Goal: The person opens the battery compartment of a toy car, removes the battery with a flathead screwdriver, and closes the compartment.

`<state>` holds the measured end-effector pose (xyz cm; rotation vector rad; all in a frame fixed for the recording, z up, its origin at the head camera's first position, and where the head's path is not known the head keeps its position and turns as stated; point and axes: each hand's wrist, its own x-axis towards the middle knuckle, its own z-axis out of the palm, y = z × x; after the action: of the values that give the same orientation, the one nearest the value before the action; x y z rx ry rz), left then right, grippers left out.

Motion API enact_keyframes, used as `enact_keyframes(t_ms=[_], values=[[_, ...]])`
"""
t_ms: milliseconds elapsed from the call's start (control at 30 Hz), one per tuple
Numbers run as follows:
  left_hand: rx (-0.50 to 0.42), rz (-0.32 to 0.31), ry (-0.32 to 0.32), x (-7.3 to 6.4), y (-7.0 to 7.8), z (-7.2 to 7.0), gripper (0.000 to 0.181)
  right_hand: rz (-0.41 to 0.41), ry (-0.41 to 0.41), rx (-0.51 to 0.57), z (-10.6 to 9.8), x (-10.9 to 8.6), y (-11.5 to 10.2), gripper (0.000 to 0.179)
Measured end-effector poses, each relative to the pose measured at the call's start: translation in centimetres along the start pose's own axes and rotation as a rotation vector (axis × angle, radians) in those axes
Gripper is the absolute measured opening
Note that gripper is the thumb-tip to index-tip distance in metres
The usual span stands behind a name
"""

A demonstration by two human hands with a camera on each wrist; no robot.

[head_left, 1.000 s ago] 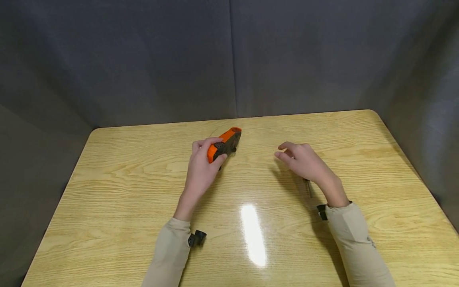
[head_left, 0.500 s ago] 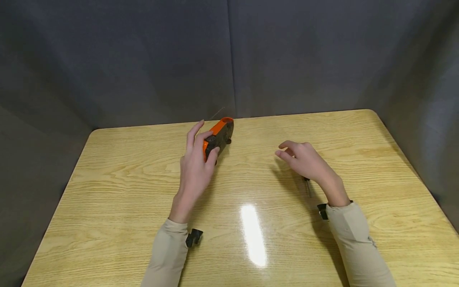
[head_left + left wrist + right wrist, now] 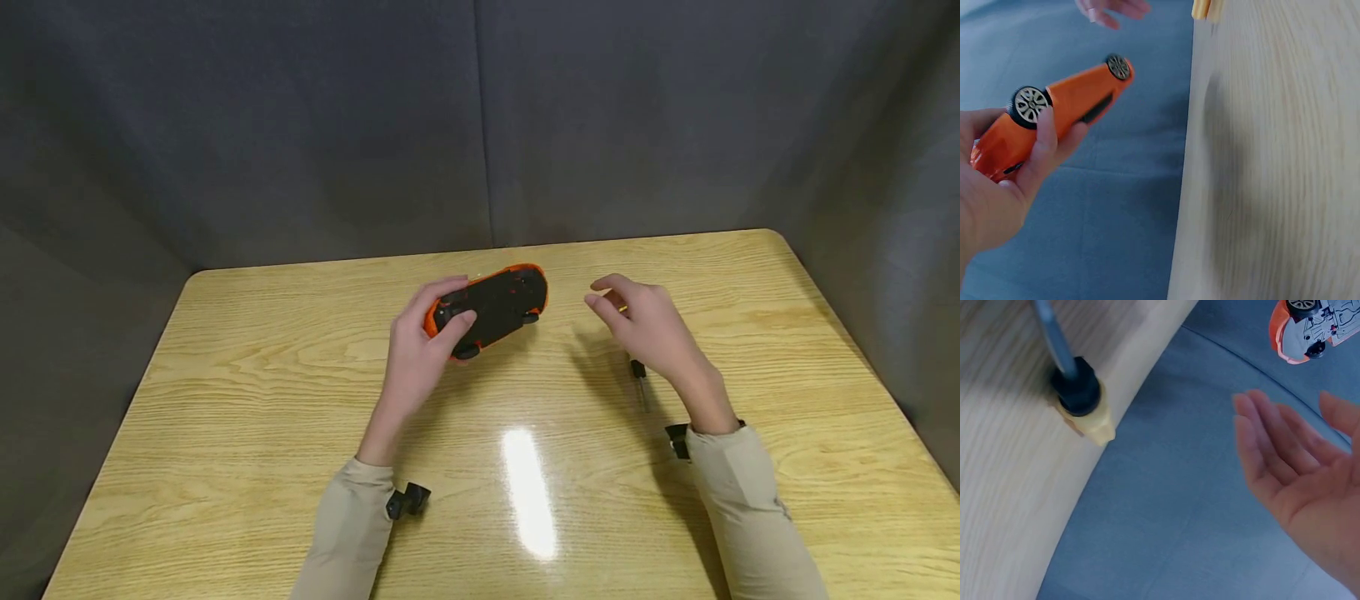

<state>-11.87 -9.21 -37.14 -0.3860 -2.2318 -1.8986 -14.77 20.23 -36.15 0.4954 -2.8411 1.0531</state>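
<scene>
My left hand [image 3: 418, 354] grips an orange toy car [image 3: 498, 304] by one end above the table, its black underside facing the head camera. In the left wrist view, fingers lie along the orange side of the car [image 3: 1082, 94], near a wheel with silver spokes. My right hand [image 3: 654, 332] hovers to the right of the car with fingers loosely bent and nothing between them. Below it on the table lies a screwdriver [image 3: 638, 371], its handle mostly hidden from the head camera. The right wrist view shows its black and yellow handle [image 3: 1085, 403] and metal shaft.
A wood-grain table [image 3: 262, 400] with rounded far corners spans the workspace. Dark grey cloth [image 3: 337, 125] stands behind it and along both sides. Light glares off the tabletop [image 3: 529, 492] between the forearms.
The left hand has turned the car from its side so the underside shows, first shifting away and left, then back right. The right hand has moved slightly up and right.
</scene>
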Motion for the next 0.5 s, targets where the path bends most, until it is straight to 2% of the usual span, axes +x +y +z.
enact_keyframes(t_ms=[100,233,333,500], values=[[-0.112,-0.072,-0.023,-0.1,-0.1,0.1,0.038,-0.05,0.118,0.013,-0.2,-0.2,-0.4,0.033],[-0.183,-0.123,-0.018,0.0,-0.2,0.2,0.036,-0.13,0.245,0.014,-0.4,-0.4,-1.1,0.023],[-0.222,-0.139,-0.013,0.0,-0.2,0.2,0.036,-0.168,0.293,0.004,-0.6,-0.6,-1.6,0.019],[-0.266,-0.15,-0.024,0.0,-0.2,0.2,0.036,-0.196,0.319,-0.004,-0.9,-1.0,-2.3,0.016]])
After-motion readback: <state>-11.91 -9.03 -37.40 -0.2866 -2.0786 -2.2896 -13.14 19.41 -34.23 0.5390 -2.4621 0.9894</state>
